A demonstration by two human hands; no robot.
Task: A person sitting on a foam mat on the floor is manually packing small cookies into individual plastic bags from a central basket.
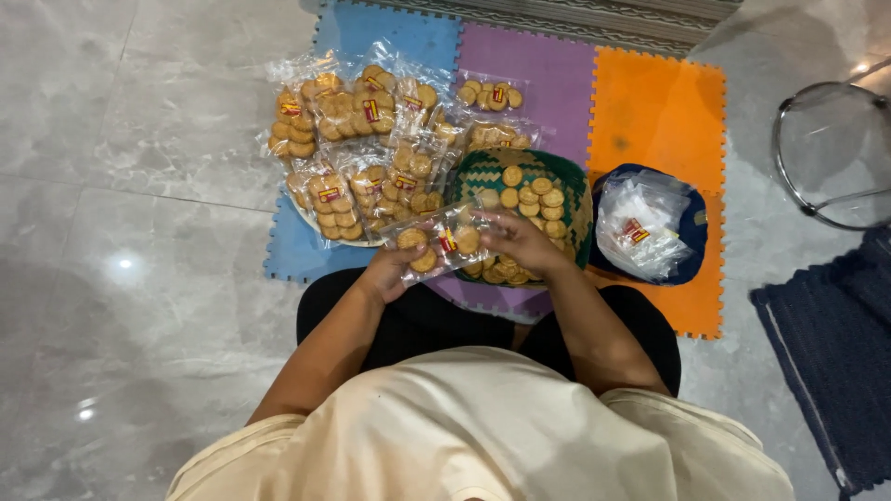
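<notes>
Clear cookie packet (443, 243) gripped at both ends by left hand (394, 271) and right hand (520, 243), fingers closed on it. Packing step appears underway above the woven basket (574, 186) of loose cookies (531, 197). Next move likely calls for holding the packet's mouth steady.

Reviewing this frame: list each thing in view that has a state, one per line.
left hand: gripping the clear bag's left end
right hand: holding the bag's right end
clear bag: partly filled with biscuits
woven basket: holds loose biscuits
packed bags: filled, piled on the mat
blue bowl: holds empty bags
</notes>
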